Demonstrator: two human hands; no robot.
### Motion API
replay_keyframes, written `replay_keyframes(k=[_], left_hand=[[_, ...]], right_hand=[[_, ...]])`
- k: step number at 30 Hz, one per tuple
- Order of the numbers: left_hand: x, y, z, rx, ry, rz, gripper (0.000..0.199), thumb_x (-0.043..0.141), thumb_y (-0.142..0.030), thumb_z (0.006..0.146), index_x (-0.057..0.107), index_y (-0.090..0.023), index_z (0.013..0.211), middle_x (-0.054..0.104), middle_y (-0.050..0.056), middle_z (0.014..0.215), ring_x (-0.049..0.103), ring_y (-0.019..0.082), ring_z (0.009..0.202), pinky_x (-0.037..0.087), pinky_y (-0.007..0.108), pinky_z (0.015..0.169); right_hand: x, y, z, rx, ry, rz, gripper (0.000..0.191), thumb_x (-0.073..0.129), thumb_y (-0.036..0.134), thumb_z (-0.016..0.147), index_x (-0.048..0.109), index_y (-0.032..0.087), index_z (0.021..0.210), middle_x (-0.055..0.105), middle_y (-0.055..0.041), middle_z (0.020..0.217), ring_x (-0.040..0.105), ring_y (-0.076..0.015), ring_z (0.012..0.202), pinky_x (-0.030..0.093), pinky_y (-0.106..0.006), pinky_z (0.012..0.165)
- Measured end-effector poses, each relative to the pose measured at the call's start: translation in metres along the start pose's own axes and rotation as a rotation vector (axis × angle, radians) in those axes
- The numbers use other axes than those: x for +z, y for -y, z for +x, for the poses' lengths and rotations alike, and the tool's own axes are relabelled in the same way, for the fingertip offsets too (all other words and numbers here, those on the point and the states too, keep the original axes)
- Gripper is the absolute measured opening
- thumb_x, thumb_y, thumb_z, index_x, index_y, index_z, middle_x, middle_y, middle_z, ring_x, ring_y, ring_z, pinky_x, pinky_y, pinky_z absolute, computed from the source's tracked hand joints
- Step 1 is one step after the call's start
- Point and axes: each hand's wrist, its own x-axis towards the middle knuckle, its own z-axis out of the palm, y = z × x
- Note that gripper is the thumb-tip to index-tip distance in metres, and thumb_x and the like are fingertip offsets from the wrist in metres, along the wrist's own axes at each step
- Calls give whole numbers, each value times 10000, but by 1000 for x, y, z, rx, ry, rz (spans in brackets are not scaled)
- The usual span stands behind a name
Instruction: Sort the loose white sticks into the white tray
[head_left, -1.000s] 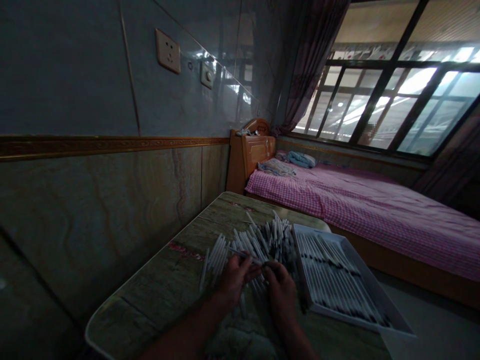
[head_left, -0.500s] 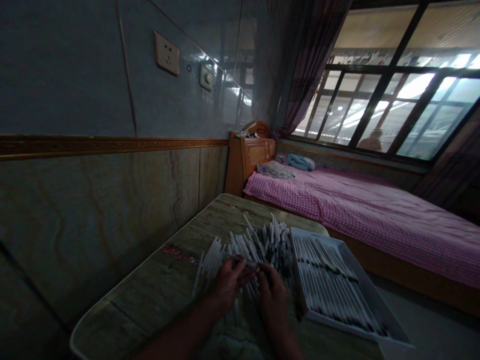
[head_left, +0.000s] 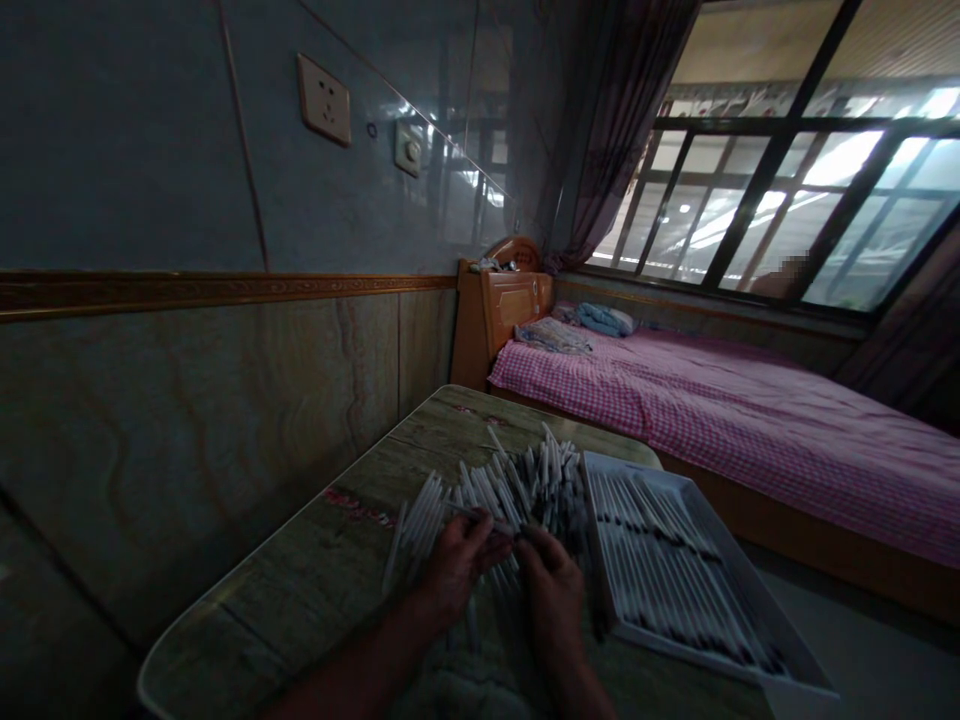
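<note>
My left hand [head_left: 456,568] is closed around a slim white pen [head_left: 501,526] above the near side of the table. Thumb and fingers of my right hand [head_left: 553,585] pinch the pen's right end; the small part there is too dark to make out. Just beyond my hands lies a pile of loose white pen tubes [head_left: 480,488], with dark-ended pieces [head_left: 553,485] heaped at its right. Beside my right hand, a white box [head_left: 739,555] holds rows of white pens [head_left: 660,575] with black ends.
The marbled table [head_left: 300,590] has a rounded pale edge. Behind it stands a bed [head_left: 720,430] with a pink checked sheet and a wooden headboard [head_left: 517,305]. A tiled wall [head_left: 187,400] runs along the left. Through the window [head_left: 720,220], a person [head_left: 784,280] is partly visible.
My right hand has shifted slightly right and closed more over the pen's end. My left hand keeps its grip. The person beyond the window has moved right.
</note>
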Motion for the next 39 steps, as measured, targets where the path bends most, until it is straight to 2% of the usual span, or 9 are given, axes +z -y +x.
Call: replay_keyframes(k=[7, 13, 19, 25, 28, 30, 32, 35, 39], left_hand=[[0, 0, 0, 10, 6, 13, 292, 805, -244, 697, 564, -171, 844, 727, 42, 792, 723, 188, 734, 593, 311, 703], [2, 1, -2, 41, 25, 42, 413, 863, -316, 595, 552, -172, 824, 724, 35, 784, 725, 207, 732, 586, 325, 697], [1, 1, -1, 74, -5, 105, 503, 879, -410, 518, 564, -163, 822, 726, 39, 752, 719, 209, 686, 586, 326, 655], [1, -2, -3, 145, 5, 192, 485, 857, -438, 533, 569, -165, 812, 709, 26, 724, 704, 197, 645, 573, 308, 611], [2, -1, -5, 177, 34, 223, 458, 846, -438, 547, 565, -171, 791, 702, 15, 706, 687, 176, 619, 556, 283, 590], [3, -1, -7, 182, 65, 236, 439, 844, -431, 551, 566, -171, 769, 694, 10, 682, 669, 161, 597, 542, 267, 575], [4, 0, -9, 183, 88, 240, 426, 843, -425, 552, 569, -171, 756, 681, 0, 648, 647, 146, 567, 522, 248, 549], [5, -1, -10, 185, 66, 245, 411, 836, -419, 559, 582, -169, 764, 682, -2, 651, 641, 138, 570, 506, 233, 543], [5, -3, -10, 186, 9, 257, 417, 834, -420, 552, 591, -169, 779, 689, 3, 677, 654, 148, 602, 493, 226, 540]], right_hand=[[1, -2, 0, -53, -6, 7, 289, 743, 397, 606, 771, 177, 790, 757, -77, 812, 684, -251, 800, 528, -336, 727], [-2, -1, 0, -92, -2, -99, 272, 716, 401, 636, 769, 182, 789, 754, -71, 805, 683, -247, 794, 525, -330, 725], [-6, 3, -1, -200, 45, -232, 194, 665, 375, 702, 750, 214, 770, 739, -41, 800, 679, -221, 785, 516, -298, 722], [-11, 3, -2, -446, 123, -466, 200, 564, 367, 844, 701, 228, 799, 696, -27, 783, 645, -182, 733, 483, -271, 681], [-14, -5, -2, -631, 134, -675, 308, 426, 330, 942, 646, 233, 750, 647, -29, 730, 600, -170, 679, 444, -270, 637], [-16, -14, -2, -800, 106, -789, 398, 309, 278, 977, 626, 234, 740, 623, -41, 701, 568, -177, 645, 414, -282, 605], [-17, -22, -2, -906, 58, -842, 426, 255, 252, 982, 630, 230, 783, 626, -57, 708, 555, -189, 634, 390, -294, 583], [-16, -19, -3, -857, 78, -813, 406, 266, 285, 983, 613, 235, 779, 618, -46, 684, 546, -185, 607, 373, -289, 562], [-10, -2, -8, -570, 166, -635, 285, 373, 346, 970, 560, 239, 783, 612, 0, 698, 571, -155, 628, 395, -254, 586]])
